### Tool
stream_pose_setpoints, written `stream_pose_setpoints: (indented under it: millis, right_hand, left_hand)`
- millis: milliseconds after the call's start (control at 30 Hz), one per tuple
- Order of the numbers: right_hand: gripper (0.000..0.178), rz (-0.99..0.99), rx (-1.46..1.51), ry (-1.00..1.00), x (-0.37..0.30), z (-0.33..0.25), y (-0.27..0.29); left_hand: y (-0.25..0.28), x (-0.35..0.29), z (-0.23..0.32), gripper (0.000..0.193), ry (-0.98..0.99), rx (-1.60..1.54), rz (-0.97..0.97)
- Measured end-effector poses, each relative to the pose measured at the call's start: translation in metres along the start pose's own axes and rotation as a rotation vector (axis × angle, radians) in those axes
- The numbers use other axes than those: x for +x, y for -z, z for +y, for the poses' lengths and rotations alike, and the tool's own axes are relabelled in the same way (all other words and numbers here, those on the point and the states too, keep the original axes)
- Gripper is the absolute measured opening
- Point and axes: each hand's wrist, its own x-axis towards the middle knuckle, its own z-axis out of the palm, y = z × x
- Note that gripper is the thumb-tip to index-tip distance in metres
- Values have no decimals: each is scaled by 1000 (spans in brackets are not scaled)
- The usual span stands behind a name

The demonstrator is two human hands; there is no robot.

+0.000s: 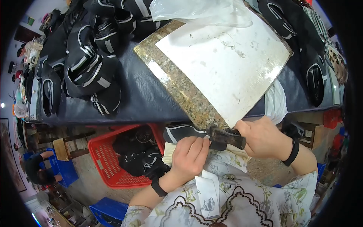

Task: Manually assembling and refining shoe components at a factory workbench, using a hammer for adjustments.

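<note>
Head view, and the action sat low, right at the near edge of the table [141, 85]! The right hand [261, 136] was closed firmly around the handle of a hammer [231, 139], its dark metal head out over the person's lap. Across from it, the left hand [191, 157] had its fingers curled onto a dark piece [183, 132] with white trim, gripping it just below the table's edge, fingertips right beside the hammer head (whether metal met fabric, one couldn't tell). Up on the table, a speckled stone slab [176, 89] carried a white sheet [227, 68], with a clear plastic bag [200, 11] over its far end. Black pieces [89, 72] with white trim crowded the left side, and a red basket [102, 160] below held more dark ones!
</note>
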Motion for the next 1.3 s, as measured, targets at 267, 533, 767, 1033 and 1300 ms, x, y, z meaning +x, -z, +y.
stream_pose_setpoints:
  millis: [267, 533, 767, 1033, 1300]
  right_hand:
    - [29, -57, 56, 24, 3, 9, 2]
    - [22, 516, -101, -127, 64, 56, 9]
    - [29, 717, -405, -15, 106, 112, -8]
    - [29, 287, 1341, 160, 66, -6, -15]
    - [38, 393, 1892, -10, 71, -41, -21]
  left_hand:
    - [-1, 9, -5, 38, 203, -132, 5]
    - [18, 29, -20, 27, 186, -369, -311]
    - [127, 23, -38, 21, 572, -993, -597]
    - [111, 90, -17, 18, 540, -776, 452]
    - [72, 86, -26, 24, 801, -1453, 95]
